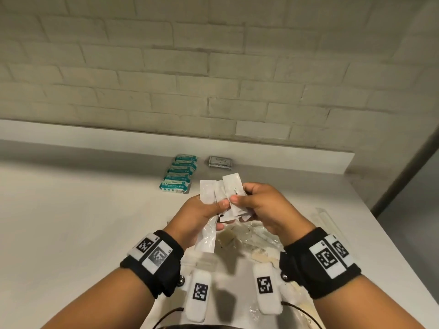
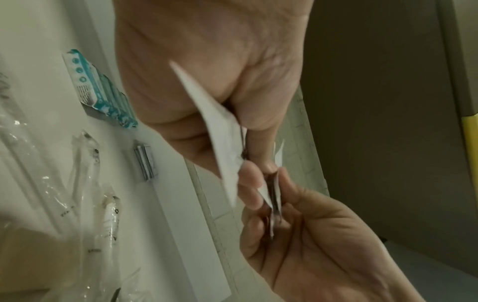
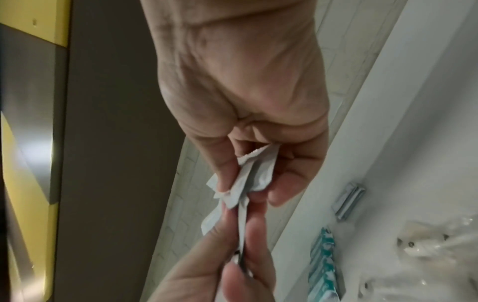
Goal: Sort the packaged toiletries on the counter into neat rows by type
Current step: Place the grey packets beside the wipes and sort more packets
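Both hands hold a fanned bunch of white sachets (image 1: pixel 222 198) above the counter (image 1: pixel 71 210). My left hand (image 1: pixel 209 211) pinches several of them, thumb on top; these sachets (image 2: pixel 222 143) show edge-on in the left wrist view. My right hand (image 1: pixel 247 200) pinches the rightmost sachets (image 3: pixel 248 175) between thumb and fingers. A neat row of teal-and-white packets (image 1: pixel 179 173) lies at the back of the counter, with a stack of grey packets (image 1: pixel 220 161) to its right.
Clear-wrapped items, among them a comb (image 1: pixel 259 254) and toothbrushes (image 2: pixel 88 163), lie in a loose heap beneath my hands. A raised ledge (image 1: pixel 261 150) and a brick wall close off the back. The counter ends at the right edge (image 1: pixel 392 245).
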Available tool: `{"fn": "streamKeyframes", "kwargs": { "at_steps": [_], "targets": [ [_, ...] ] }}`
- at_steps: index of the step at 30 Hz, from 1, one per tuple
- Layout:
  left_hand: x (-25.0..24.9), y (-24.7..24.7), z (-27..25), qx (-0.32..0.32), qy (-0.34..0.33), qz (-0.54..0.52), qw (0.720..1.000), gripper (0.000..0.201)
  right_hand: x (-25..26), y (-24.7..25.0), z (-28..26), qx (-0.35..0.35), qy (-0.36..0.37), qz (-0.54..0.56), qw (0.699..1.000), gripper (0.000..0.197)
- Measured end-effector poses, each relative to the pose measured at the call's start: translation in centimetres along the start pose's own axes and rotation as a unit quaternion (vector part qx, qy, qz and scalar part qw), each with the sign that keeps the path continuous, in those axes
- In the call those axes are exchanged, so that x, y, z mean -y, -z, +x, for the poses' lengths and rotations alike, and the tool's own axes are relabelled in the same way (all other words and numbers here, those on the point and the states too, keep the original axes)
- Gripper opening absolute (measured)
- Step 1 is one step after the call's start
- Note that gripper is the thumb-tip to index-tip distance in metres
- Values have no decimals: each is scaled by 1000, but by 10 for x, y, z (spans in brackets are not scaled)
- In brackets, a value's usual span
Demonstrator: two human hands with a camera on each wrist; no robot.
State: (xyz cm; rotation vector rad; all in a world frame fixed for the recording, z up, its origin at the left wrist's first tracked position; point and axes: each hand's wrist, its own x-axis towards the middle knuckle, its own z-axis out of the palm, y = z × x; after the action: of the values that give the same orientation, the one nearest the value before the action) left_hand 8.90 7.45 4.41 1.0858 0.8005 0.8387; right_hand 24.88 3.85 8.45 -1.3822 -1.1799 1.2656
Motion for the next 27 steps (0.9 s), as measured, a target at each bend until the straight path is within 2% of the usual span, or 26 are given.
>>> {"fn": "streamKeyframes", "kwargs": {
  "at_steps": [3,5,6,8,10,11,13,15,18,20,23,25,27],
  "targets": [
    [-2,-3,1,-26,-5,2,1000,11,-3,1,6,-95,46,-50,993,5],
    [-2,-1,2,-36,-18,14,999,21,-3,7,12,-182,113,-141,967,8],
    [-2,-1,3,-28,-24,23,999,26,-3,8,13,-197,139,-190,952,11],
    [-3,-4,3,0,-33,17,999,27,-2,0,10,-154,147,-255,943,14],
    [-5,-8,4,7,-36,-8,999,22,-7,-10,10,-81,119,-258,955,15],
    [-5,-9,6,2,-36,-17,999,22,-9,-11,11,-62,103,-216,969,10],
    [-4,-7,9,-16,-35,-31,999,26,-10,-8,11,-55,75,-87,992,16],
    [-2,-3,11,-34,-31,-46,998,27,-7,0,13,-65,68,29,995,22],
    [0,-1,13,-55,-28,-55,997,24,0,9,13,-63,73,82,992,22],
    [0,-4,13,-47,-28,-58,997,21,2,10,12,-52,74,64,994,21],
    [0,-7,10,-25,-22,-47,998,16,-2,4,10,-38,60,-23,997,13],
    [0,-7,9,-11,-16,-36,999,14,-7,1,11,-56,58,-60,995,9],
    [-1,-4,8,2,1,-32,999,8,-5,2,12,-85,67,-46,993,11]
  ]
}}
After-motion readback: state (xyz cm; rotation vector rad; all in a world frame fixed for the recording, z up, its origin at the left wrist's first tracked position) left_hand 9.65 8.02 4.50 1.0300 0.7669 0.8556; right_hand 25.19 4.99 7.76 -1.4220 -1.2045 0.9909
